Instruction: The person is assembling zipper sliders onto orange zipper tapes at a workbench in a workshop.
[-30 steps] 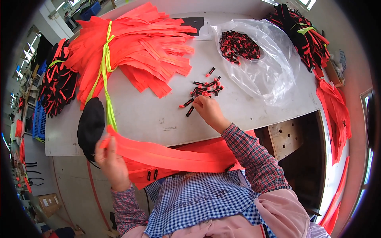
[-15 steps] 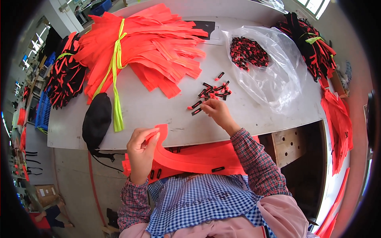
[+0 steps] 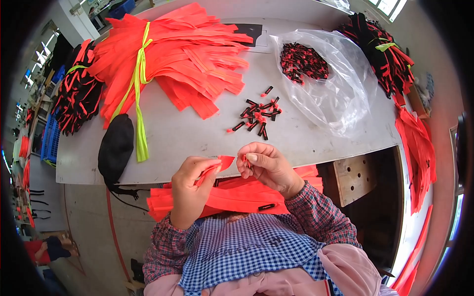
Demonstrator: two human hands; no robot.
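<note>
My left hand (image 3: 191, 186) pinches the end of a red fabric strip (image 3: 226, 162), whose tip sticks out beyond the fingers. Close beside it, my right hand (image 3: 266, 165) is closed on a small black-and-red tab (image 3: 248, 164), mostly hidden by the fingers. Across my lap, below both hands, lie more red fabric strips (image 3: 232, 198), and a black tab (image 3: 266, 206) sits on one of them. A loose pile of small black-and-red tabs (image 3: 257, 116) lies on the white table just beyond my right hand.
A big bundle of red strips (image 3: 197, 64) tied with a yellow band (image 3: 140, 74) covers the back left. Beside it lies a black pouch-like piece (image 3: 116, 148). A clear plastic bag (image 3: 340, 111) of tabs stands right. Black-and-red bundles (image 3: 377, 52) flank the table.
My right hand has come back from the tab pile toward my left hand, carrying a tab. My left hand has shifted slightly right with the strip's end, which now points toward the right hand.
</note>
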